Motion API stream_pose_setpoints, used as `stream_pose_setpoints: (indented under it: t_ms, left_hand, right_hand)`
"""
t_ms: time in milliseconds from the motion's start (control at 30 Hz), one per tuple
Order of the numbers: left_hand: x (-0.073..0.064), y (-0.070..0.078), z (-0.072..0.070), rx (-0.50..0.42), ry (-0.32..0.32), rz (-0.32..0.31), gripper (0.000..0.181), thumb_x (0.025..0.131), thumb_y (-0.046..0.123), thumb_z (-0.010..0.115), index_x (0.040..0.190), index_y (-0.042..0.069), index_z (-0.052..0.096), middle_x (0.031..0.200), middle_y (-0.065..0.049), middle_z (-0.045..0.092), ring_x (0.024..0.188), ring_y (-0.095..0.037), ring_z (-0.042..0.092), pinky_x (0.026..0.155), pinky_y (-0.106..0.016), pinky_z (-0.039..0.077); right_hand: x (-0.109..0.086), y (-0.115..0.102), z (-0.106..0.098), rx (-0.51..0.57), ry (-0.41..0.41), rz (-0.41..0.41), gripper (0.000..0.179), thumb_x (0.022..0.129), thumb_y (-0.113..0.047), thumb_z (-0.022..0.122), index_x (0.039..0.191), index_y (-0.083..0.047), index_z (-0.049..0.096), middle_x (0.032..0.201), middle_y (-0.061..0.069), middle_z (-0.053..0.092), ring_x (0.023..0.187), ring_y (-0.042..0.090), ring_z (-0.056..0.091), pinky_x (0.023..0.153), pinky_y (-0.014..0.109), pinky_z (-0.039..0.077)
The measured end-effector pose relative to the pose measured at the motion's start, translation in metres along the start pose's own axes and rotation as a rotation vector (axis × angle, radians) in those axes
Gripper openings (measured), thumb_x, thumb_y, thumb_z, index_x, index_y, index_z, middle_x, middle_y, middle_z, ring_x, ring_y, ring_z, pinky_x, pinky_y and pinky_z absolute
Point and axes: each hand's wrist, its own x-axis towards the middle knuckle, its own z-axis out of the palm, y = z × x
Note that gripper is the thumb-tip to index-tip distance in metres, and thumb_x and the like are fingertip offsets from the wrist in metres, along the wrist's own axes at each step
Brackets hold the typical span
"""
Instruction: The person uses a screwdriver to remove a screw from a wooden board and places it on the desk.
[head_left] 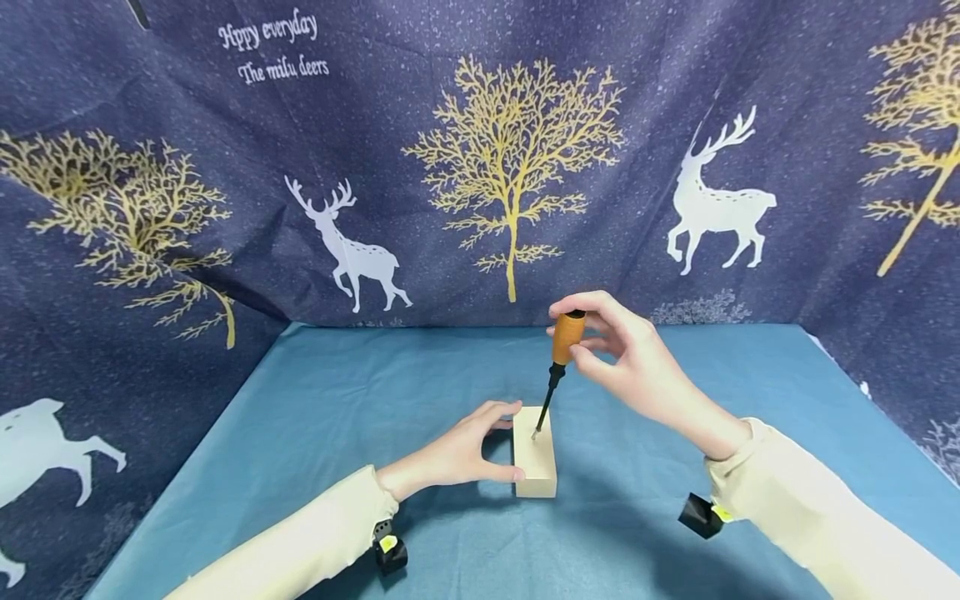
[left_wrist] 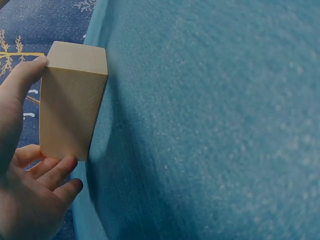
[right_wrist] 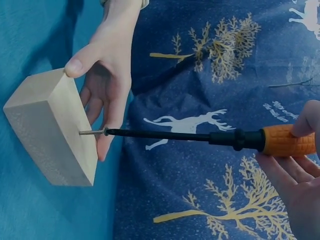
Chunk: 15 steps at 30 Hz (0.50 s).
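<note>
A pale wooden block (head_left: 531, 458) lies on the blue cloth. My left hand (head_left: 468, 446) grips it by its two ends, thumb at the near end and fingers at the far end, as the block in the left wrist view (left_wrist: 70, 110) also shows. A screw (right_wrist: 91, 132) stands in the block's top face with much of its shank showing. My right hand (head_left: 626, 354) holds a screwdriver (head_left: 567, 337) by its orange handle, fingers and thumb around it. The black shaft (right_wrist: 170, 135) slants down a little, and its tip meets the screw's head.
Blue cloth (head_left: 360, 375) covers the table. Behind it hangs a dark blue curtain (head_left: 450, 250) printed with white deer and golden trees. A small black camera sits on each wrist, the left one (head_left: 392, 554) near the cloth.
</note>
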Motion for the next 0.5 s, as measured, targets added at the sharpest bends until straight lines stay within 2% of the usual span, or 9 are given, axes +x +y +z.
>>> stream_pose_setpoints:
  t_ms: [100,233,367,500]
  left_hand:
    - [-0.0007,0.0005,-0.0003,-0.012,-0.003,-0.007,0.088,0.085,0.038,0.078,0.155,0.014,0.031,0.154,-0.005,0.037,0.138,-0.021,0.050,0.117,-0.044,0.038]
    - [-0.0004,-0.0006,0.0007,-0.010,-0.002,-0.005,0.087,0.085,0.039,0.078,0.155,0.014,0.031,0.154,-0.005,0.037,0.137,-0.020,0.050,0.118,-0.043,0.038]
    - [-0.0003,-0.0007,0.0008,-0.010,0.004,-0.009,0.087,0.084,0.039,0.078,0.154,0.015,0.033,0.154,-0.004,0.037,0.137,-0.019,0.050,0.118,-0.043,0.038]
    - [-0.0001,-0.0004,0.0005,-0.008,0.005,-0.014,0.088,0.084,0.040,0.078,0.154,0.015,0.032,0.153,-0.003,0.037,0.137,-0.019,0.050,0.118,-0.043,0.038]
  right_hand:
    - [0.0005,-0.0004,-0.0003,-0.022,0.015,0.019,0.045,0.093,0.001,0.064,0.133,-0.018,0.058,0.131,-0.001,0.059,0.105,0.005,0.060,0.085,0.022,0.059]
    - [0.0012,0.0006,0.0000,-0.119,0.056,0.060,0.052,0.089,-0.010,0.074,0.136,-0.022,0.055,0.129,-0.001,0.062,0.101,0.003,0.059,0.079,0.020,0.059]
    - [0.0006,0.0004,-0.0014,-0.164,0.048,0.131,0.050,0.091,-0.018,0.073,0.137,-0.025,0.054,0.115,-0.001,0.071,0.093,0.001,0.068,0.079,0.019,0.059]
    - [-0.0002,-0.0006,-0.0023,-0.184,0.048,0.144,0.044,0.092,-0.021,0.071,0.133,-0.024,0.058,0.103,0.000,0.075,0.086,0.006,0.073,0.079,0.019,0.059]
